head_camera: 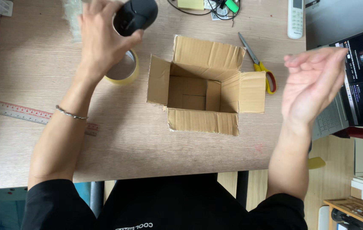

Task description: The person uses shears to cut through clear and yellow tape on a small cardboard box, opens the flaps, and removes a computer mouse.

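Left hand (100,40): closed around a black mouse (135,16), fingers wrapped over its near side, thumb under; raised off the desk at the far-left corner.
Mouse: dark, rounded, glossy; long axis tilted, running up and to the right from the palm; far end pointing away from the body.
Right hand (313,83): open, empty, fingers loosely together and slightly blurred; palm turned inward toward the box, hovering over the desk's right edge.
Box (205,121): brown cardboard, all four flaps folded out, nothing visible inside; below and to the right of the left-hand grip, well apart from it; to the left of the right hand, near its palm.
Nearer hand: right hand closer to the box's right flap; left hand farther, but the only one holding anything.
Tape (124,70): yellowish roll lying flat, just under the left wrist, between that grip and the box's left flap.
Scissors (260,66): yellow handles, blades aimed to the far left; just beyond the box's right flap, left of the right hand.
Ruler (20,111): flat on the desk, below the left grip, passing under the forearm.
Desk (117,145): pale wood grain, level, matt.
Room: laptop (362,81) close behind the right hand, white remote (295,19) and cables at the far edge; floor and shelf visible past the right side.
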